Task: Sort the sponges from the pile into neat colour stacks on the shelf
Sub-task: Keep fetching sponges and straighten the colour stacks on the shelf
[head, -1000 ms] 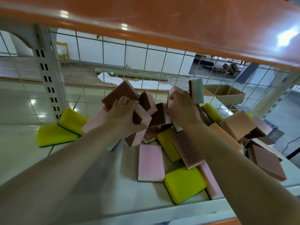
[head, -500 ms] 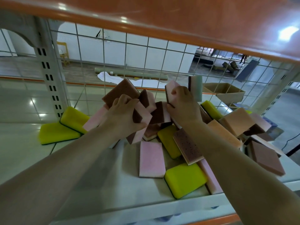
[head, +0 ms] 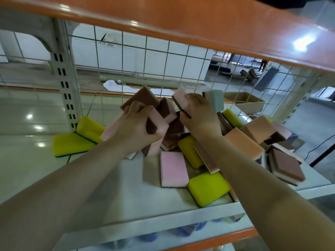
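Note:
A loose pile of pink, yellow and orange sponges (head: 174, 129) lies on the white shelf (head: 112, 194). My left hand (head: 135, 124) grips a pink sponge with a brown scouring side (head: 156, 123) at the pile's left. My right hand (head: 198, 113) holds another pink and brown sponge (head: 178, 100), lifted above the top of the pile. Two yellow sponges (head: 79, 136) lie apart at the left, by the upright post. A flat pink sponge (head: 173, 168) and a yellow sponge (head: 207, 187) lie at the front.
A wire grid back panel (head: 145, 69) closes the shelf behind the pile. The orange beam of the upper shelf (head: 181, 20) hangs overhead. A perforated upright (head: 63, 82) stands at the left. A cardboard box (head: 244, 104) sits behind at the right. Orange and brown sponges (head: 253, 138) crowd the right side.
My right hand has lifted its pink and brown sponge up off the pile. My left hand keeps its grip on its sponge, nearly still.

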`<act>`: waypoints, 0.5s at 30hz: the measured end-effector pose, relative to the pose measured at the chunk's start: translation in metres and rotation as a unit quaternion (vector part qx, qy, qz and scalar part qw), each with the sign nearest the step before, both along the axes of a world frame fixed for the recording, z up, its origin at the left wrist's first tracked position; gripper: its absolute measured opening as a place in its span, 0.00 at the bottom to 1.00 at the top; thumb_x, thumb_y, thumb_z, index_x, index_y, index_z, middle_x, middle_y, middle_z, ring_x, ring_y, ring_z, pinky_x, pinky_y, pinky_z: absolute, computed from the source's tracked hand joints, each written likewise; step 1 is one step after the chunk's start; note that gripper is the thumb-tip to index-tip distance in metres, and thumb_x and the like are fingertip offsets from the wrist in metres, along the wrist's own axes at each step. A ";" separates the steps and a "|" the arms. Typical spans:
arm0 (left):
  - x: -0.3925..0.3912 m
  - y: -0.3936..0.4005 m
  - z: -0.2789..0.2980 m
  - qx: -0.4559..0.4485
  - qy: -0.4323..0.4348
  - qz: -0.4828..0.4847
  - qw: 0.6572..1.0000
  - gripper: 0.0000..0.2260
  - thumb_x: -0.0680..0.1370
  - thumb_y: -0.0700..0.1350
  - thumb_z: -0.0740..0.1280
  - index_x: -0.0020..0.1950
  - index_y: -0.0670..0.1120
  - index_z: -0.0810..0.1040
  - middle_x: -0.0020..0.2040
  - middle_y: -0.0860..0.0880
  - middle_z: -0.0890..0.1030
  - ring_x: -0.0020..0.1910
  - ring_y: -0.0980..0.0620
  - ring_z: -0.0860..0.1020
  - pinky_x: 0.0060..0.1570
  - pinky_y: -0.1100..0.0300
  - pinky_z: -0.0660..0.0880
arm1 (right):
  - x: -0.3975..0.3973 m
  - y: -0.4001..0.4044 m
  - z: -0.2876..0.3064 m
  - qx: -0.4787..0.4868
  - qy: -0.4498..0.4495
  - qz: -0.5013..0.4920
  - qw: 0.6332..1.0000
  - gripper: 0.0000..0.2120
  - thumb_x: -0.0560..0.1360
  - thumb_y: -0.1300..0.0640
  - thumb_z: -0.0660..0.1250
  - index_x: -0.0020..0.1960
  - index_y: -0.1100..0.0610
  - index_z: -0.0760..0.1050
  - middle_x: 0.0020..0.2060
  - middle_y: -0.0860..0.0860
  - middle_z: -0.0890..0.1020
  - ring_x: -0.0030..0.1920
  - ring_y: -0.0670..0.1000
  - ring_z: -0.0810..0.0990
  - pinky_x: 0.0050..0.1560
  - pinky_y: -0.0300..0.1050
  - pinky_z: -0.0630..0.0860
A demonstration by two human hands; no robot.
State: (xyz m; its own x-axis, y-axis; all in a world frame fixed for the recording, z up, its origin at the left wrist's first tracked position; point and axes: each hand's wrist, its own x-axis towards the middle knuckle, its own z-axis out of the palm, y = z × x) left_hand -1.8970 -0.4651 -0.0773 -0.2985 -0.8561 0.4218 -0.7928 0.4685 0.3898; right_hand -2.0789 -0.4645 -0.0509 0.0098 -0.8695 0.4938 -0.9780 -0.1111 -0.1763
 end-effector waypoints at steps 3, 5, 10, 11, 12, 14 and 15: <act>0.010 0.005 -0.002 0.003 -0.001 -0.004 1.000 0.37 0.68 0.53 0.75 0.73 0.45 0.65 0.66 0.44 0.66 0.64 0.43 0.64 0.61 0.58 0.61 | 0.007 0.008 -0.006 -0.024 0.013 -0.003 1.000 0.23 0.76 0.54 0.63 0.70 0.57 0.65 0.66 0.53 0.71 0.63 0.54 0.71 0.49 0.43 0.68; 0.018 0.007 -0.003 0.011 -0.014 -0.007 1.000 0.37 0.68 0.55 0.74 0.73 0.46 0.64 0.66 0.45 0.65 0.64 0.44 0.64 0.62 0.57 0.62 | 0.013 0.014 -0.008 -0.035 0.013 -0.010 0.999 0.23 0.76 0.54 0.64 0.69 0.57 0.66 0.65 0.54 0.72 0.62 0.55 0.72 0.49 0.43 0.69; 0.040 0.018 -0.003 0.020 -0.022 -0.024 0.999 0.37 0.68 0.57 0.72 0.73 0.47 0.63 0.66 0.47 0.65 0.64 0.45 0.65 0.63 0.52 0.67 | 0.032 0.037 -0.010 -0.039 -0.001 -0.012 0.999 0.24 0.74 0.58 0.66 0.68 0.61 0.68 0.65 0.57 0.73 0.62 0.58 0.72 0.52 0.47 0.71; 0.044 0.021 -0.003 0.023 -0.020 -0.030 0.999 0.37 0.69 0.56 0.73 0.73 0.47 0.63 0.66 0.47 0.65 0.64 0.45 0.65 0.63 0.53 0.67 | 0.036 0.042 -0.010 -0.035 -0.005 -0.016 0.999 0.24 0.75 0.59 0.66 0.69 0.61 0.68 0.65 0.57 0.72 0.62 0.59 0.72 0.53 0.48 0.71; 0.048 0.024 -0.003 0.023 -0.019 -0.037 0.999 0.37 0.69 0.56 0.73 0.73 0.47 0.64 0.66 0.47 0.65 0.64 0.45 0.65 0.62 0.54 0.66 | 0.040 0.047 -0.010 -0.031 -0.007 -0.021 0.999 0.24 0.75 0.59 0.66 0.69 0.61 0.67 0.66 0.56 0.72 0.63 0.58 0.71 0.54 0.49 0.71; 0.056 0.029 -0.004 0.022 -0.024 -0.048 0.998 0.36 0.69 0.56 0.73 0.73 0.47 0.64 0.66 0.46 0.65 0.64 0.44 0.65 0.61 0.55 0.65 | 0.048 0.056 -0.011 -0.022 -0.012 -0.036 0.999 0.24 0.76 0.58 0.65 0.70 0.59 0.66 0.68 0.55 0.70 0.65 0.57 0.70 0.57 0.49 0.70; 0.060 0.032 -0.005 0.022 -0.027 -0.052 0.998 0.37 0.68 0.57 0.72 0.73 0.47 0.64 0.66 0.46 0.66 0.63 0.44 0.65 0.61 0.55 0.65 | 0.052 0.062 -0.011 -0.021 -0.015 -0.043 0.999 0.24 0.76 0.58 0.65 0.70 0.59 0.66 0.68 0.54 0.70 0.65 0.57 0.69 0.58 0.49 0.70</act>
